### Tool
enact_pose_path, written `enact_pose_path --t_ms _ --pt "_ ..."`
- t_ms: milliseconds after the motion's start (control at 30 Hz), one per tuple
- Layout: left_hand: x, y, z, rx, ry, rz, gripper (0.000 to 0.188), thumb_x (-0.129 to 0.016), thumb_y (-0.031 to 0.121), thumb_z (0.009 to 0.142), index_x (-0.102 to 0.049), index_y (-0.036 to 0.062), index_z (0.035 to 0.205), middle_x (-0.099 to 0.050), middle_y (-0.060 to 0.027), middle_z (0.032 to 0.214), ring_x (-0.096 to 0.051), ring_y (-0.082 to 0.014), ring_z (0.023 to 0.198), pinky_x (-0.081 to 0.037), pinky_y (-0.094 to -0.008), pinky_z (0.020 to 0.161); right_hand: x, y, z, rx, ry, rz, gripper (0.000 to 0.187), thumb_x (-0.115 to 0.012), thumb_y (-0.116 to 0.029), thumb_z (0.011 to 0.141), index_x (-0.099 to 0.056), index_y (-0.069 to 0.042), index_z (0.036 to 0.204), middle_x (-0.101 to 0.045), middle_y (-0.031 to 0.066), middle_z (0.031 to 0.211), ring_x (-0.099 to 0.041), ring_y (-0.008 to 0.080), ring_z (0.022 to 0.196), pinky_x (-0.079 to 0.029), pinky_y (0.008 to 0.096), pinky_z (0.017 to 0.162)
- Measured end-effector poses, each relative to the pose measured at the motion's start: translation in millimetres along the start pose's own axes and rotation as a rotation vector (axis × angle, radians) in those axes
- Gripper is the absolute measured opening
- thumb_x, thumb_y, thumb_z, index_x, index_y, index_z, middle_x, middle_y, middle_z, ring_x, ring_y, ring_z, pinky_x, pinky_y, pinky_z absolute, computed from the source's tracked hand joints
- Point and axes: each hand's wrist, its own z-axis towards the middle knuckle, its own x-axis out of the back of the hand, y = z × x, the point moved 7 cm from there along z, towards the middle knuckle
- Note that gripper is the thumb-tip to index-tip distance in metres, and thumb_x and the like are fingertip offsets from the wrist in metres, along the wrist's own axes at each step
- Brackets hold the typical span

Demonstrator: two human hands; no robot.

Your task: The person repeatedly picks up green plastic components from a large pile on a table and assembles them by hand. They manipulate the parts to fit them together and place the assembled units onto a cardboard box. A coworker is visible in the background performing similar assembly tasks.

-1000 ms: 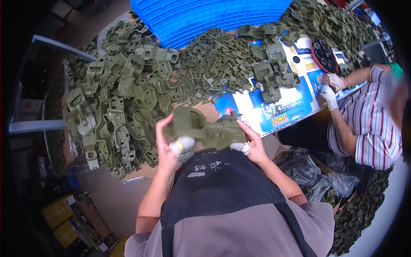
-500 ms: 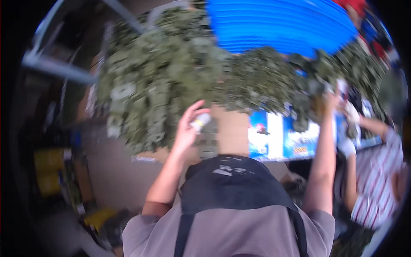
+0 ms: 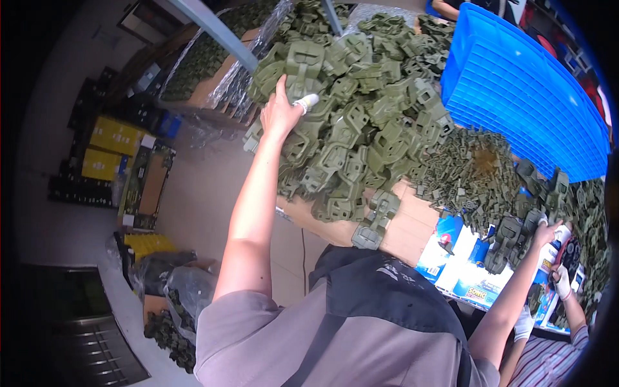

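Observation:
My left hand [image 3: 281, 117] reaches to the far left edge of a heap of olive-green moulded plastic parts [image 3: 348, 129]. Its fingers are apart, a white cover sits on the thumb, and the fingertips are at a broad green part [image 3: 304, 59]; whether they touch it I cannot tell. My right hand [image 3: 547, 235] is stretched far right, index finger extended and another finger white-tipped, nothing visibly gripped. Below it lies a printed blue-and-white sheet [image 3: 474, 291]. Beside it are a co-worker's white-gloved hands [image 3: 562, 282], near a dark red item I cannot make out. A jointed green part [image 3: 376, 220] lies nearer me.
Smaller green pieces [image 3: 474, 177] are piled mid-table beside a large tilted blue crate [image 3: 529, 90]. Cardboard [image 3: 406, 226] covers the table. A grey metal post [image 3: 216, 32] crosses the far left. Yellow boxes [image 3: 116, 135] and plastic bags [image 3: 190, 287] stand left.
My left hand has moved forward from the near edge of the heap to its far left. The view has swung left. My right hand remains out at the right, beside the co-worker's gloves.

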Motion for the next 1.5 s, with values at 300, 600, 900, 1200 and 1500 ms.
enact_pose_path --t_ms 300,600,900,1200,1500 --pt "81 113 -44 -0.719 0.172 -0.309 0.035 -0.077 0.013 0.064 -0.062 0.0107 0.095 -0.055 -0.0094 0.098 -0.055 -0.0274 0.096 -0.047 -0.0364 0.079 213 -205 -235 0.507 -0.355 0.769 0.036 -0.059 -0.006 0.079 -0.056 -0.002 0.115 -0.054 0.0141 0.121 -0.047 0.0254 0.117 -0.034 0.0343 0.099" --pt "11 164 -225 -1.308 -1.152 -0.636 0.045 -0.076 0.011 0.060 -0.061 0.0147 0.102 -0.046 -0.0104 0.116 -0.041 -0.0305 0.116 -0.034 -0.0426 0.097 242 -303 -413 1.055 -1.453 0.684 0.076 -0.059 -0.015 0.079 -0.016 -0.011 0.142 -0.036 0.0205 0.135 -0.036 0.0354 0.125 -0.031 0.0384 0.103" --pt "-110 128 -294 -0.465 -0.868 -0.996 0.109 -0.070 0.003 0.073 0.014 0.0183 0.141 -0.035 -0.0265 0.132 -0.047 -0.0333 0.114 -0.042 -0.0412 0.091 181 -268 -424 0.405 -1.025 1.220 0.079 -0.056 0.001 0.075 -0.015 -0.008 0.142 -0.025 0.0181 0.143 -0.027 0.0276 0.132 -0.024 0.0331 0.106" --pt "-118 105 -260 0.019 -1.429 -1.727 0.080 -0.056 0.047 0.083 -0.011 0.0187 0.143 -0.046 -0.0239 0.121 -0.059 -0.0340 0.095 -0.046 -0.0489 0.087 78 -211 -437 0.710 -0.867 0.565 0.057 -0.057 -0.010 0.078 -0.038 -0.008 0.132 -0.043 0.0222 0.123 -0.042 0.0393 0.114 -0.032 0.0402 0.100" --pt "-170 93 -267 0.515 -1.317 -1.415 0.051 -0.053 0.042 0.086 -0.051 0.0020 0.117 -0.062 -0.0168 0.102 -0.064 -0.0283 0.088 -0.050 -0.0425 0.086 58 -147 -379 0.764 -0.500 0.229 0.042 -0.061 -0.006 0.067 -0.053 -0.012 0.108 -0.049 0.0171 0.104 -0.052 0.0336 0.092 -0.046 0.0414 0.076"
